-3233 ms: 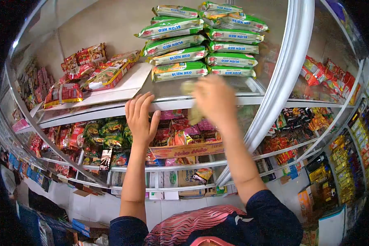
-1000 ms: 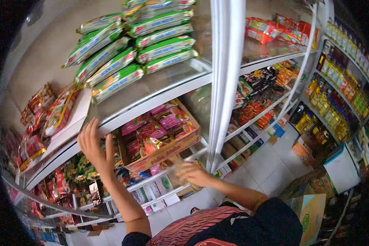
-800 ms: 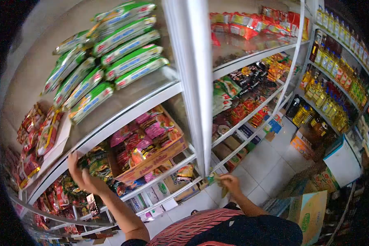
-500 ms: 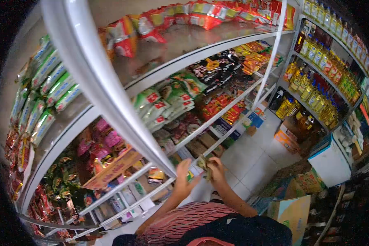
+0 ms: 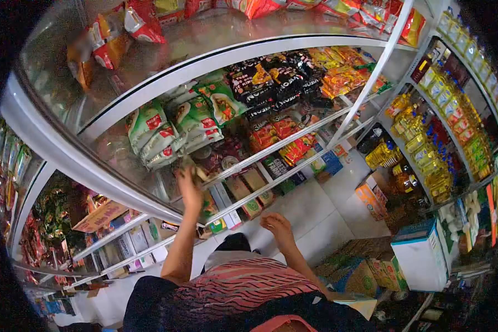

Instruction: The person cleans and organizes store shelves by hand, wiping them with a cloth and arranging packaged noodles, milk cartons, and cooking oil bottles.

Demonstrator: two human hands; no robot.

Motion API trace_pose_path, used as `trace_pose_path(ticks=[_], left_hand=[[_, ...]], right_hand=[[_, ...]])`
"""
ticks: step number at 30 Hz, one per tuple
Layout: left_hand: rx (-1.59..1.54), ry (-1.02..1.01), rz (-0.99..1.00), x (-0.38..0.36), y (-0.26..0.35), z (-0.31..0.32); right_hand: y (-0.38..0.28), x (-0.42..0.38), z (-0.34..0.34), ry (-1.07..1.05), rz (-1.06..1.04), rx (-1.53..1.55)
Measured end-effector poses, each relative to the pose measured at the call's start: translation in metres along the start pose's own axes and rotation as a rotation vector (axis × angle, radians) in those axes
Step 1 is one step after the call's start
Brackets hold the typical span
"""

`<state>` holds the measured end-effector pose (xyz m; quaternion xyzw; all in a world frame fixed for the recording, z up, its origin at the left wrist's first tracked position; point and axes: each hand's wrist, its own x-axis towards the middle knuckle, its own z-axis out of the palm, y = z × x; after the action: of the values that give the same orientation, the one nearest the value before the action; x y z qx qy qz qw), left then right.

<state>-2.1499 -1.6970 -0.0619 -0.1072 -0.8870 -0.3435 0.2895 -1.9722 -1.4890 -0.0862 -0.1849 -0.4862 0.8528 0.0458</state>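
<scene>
My left hand [image 5: 188, 189] reaches to the shelf just below the green and white packets [image 5: 196, 119], its fingers closed on a small olive-brown item [image 5: 193, 167] that is blurred. Off the shelf, over the tiled floor, my right hand [image 5: 277, 226] hangs with its fingers curled together; whatever they may hold is hidden. Black packets [image 5: 276, 80] lie to the right of the green ones, and red and orange packets [image 5: 282, 135] sit lower down.
A white metal rail [image 5: 282, 157] edges the shelf beside my left hand. Racks of yellow oil bottles [image 5: 420, 141] stand at the right. A white and blue box [image 5: 418, 257] and an orange carton [image 5: 371, 196] are on the right side.
My hands were close together; now the left is in at the shelf and the right has drawn apart. The view has shifted, bringing the green packets nearer the left hand.
</scene>
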Motion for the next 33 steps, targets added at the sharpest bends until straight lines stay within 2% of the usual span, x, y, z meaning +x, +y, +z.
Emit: trace_pose_path(ticks=[2,4,6,9,10,11,13,14,15,17,18,20,21,23,25,26,27,28,29,30,31,32,33], left_hand=[[0.143,-0.032,-0.023,-0.003,-0.027,0.009],[0.215,-0.060,-0.023,-0.004,-0.027,0.013],[0.432,-0.132,-0.031,-0.003,-0.021,0.022],[0.428,-0.137,-0.040,-0.001,-0.005,0.039],[0.330,-0.215,-0.078,0.003,0.010,0.038],[0.328,-0.211,-0.093,0.003,0.020,0.043],[0.453,-0.373,-0.071,0.005,0.034,0.051],[0.396,-0.355,-0.032,0.007,0.036,0.058],[0.473,-0.376,-0.028,0.010,0.040,0.064],[0.411,-0.404,-0.008,0.018,0.035,0.062],[0.418,-0.390,-0.028,0.017,0.025,0.062],[0.347,-0.467,-0.291,0.009,-0.009,0.054],[0.355,-0.441,-0.321,0.006,-0.020,0.048],[0.604,-0.019,-0.313,-0.006,-0.038,0.031],[0.563,0.069,-0.371,-0.009,-0.049,0.017],[0.498,0.152,-0.402,-0.012,-0.056,0.013],[0.691,0.179,-0.405,-0.027,-0.089,0.033],[0.940,0.213,-0.344,-0.018,-0.064,0.039],[0.964,0.277,-0.408,-0.023,-0.059,0.055],[0.750,0.128,-0.630,-0.001,-0.022,0.060],[0.567,-0.007,-0.867,0.020,0.016,0.065],[0.658,0.064,-0.681,0.008,0.009,0.101],[0.743,0.167,-0.419,0.024,0.064,0.106]], right_hand=[[-0.002,0.013,-0.014,-0.009,-0.006,-0.025],[-0.016,0.027,-0.018,-0.016,-0.024,-0.053],[-0.037,0.048,-0.018,-0.063,-0.058,-0.202],[-0.066,0.100,-0.021,-0.064,-0.164,-0.391],[-0.079,0.116,-0.016,-0.070,-0.161,-0.403],[-0.094,0.129,-0.008,-0.090,-0.204,-0.339],[-0.110,0.158,-0.002,-0.143,-0.253,-0.285],[-0.110,0.180,-0.004,-0.200,-0.251,-0.281],[-0.113,0.195,-0.002,-0.254,-0.246,-0.272],[-0.119,0.223,-0.007,-0.293,-0.317,-0.498],[-0.117,0.243,-0.018,-0.289,-0.354,-0.576],[-0.121,0.284,-0.032,-0.286,-0.490,-0.716],[-0.124,0.300,-0.039,-0.211,-0.516,-0.820],[-0.147,0.314,-0.040,-0.203,-0.462,-0.905],[-0.155,0.334,-0.052,-0.234,-0.586,-1.022],[-0.154,0.347,-0.061,-0.285,-0.559,-0.920],[-0.150,0.358,-0.069,-0.338,-0.524,-0.817],[-0.156,0.358,-0.070,-0.369,-0.402,-0.716],[-0.162,0.358,-0.069,-0.404,-0.278,-0.624],[-0.157,0.366,-0.073,-0.455,-0.316,-0.615],[-0.164,0.362,-0.070,-0.447,-0.264,-0.704],[-0.161,0.370,-0.075,-0.551,-0.326,-0.687],[-0.166,0.370,-0.075,-0.594,-0.273,-0.719]])
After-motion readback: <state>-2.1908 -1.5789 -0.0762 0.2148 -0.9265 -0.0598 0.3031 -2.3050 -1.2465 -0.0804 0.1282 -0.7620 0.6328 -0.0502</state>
